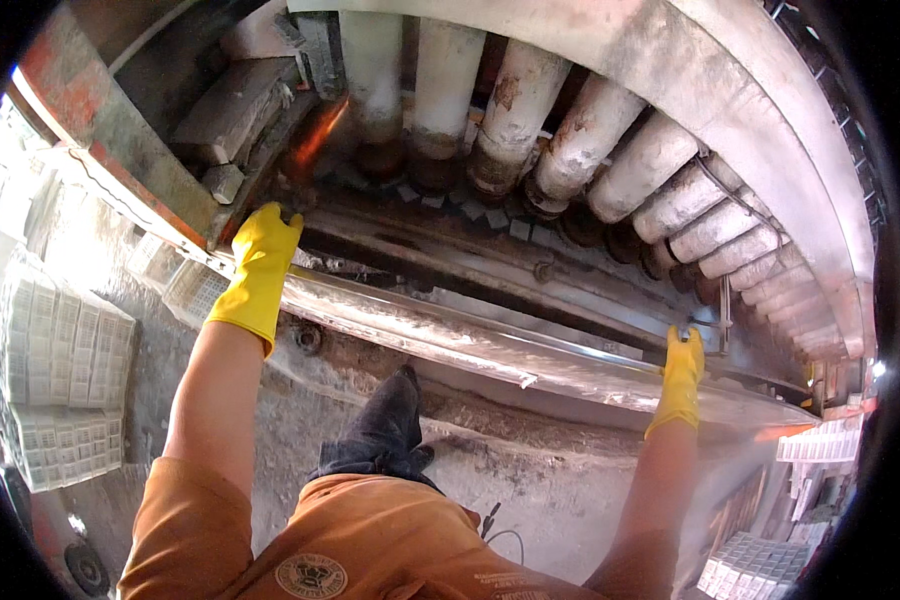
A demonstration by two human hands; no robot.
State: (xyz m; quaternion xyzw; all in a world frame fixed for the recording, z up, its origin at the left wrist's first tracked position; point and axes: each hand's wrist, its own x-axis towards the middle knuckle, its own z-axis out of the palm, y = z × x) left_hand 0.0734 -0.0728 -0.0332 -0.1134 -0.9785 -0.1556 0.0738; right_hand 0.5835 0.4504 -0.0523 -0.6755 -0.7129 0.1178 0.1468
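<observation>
Both my hands wear yellow rubber gloves and reach forward, wide apart, to a long metal bar [470, 318] at the front of a machine. My left hand [258, 270] is at the bar's left end, fingers curled and closed, their tips beside a dark metal ledge. My right hand [681, 378] is closed at the right end, near a small upright metal fitting [725, 315]. The gloves hide exactly how the fingers meet the bar. Below it runs a long, light, worn metal panel [440, 345].
A row of thick, dusty cylinders [515, 115] stands behind the bar under a curved beam [740, 75]. Orange light glows at the left [320, 135]. White plastic crates [65, 340] are stacked at left, more crates [755, 565] at lower right. My foot is on the stained concrete floor [300, 425].
</observation>
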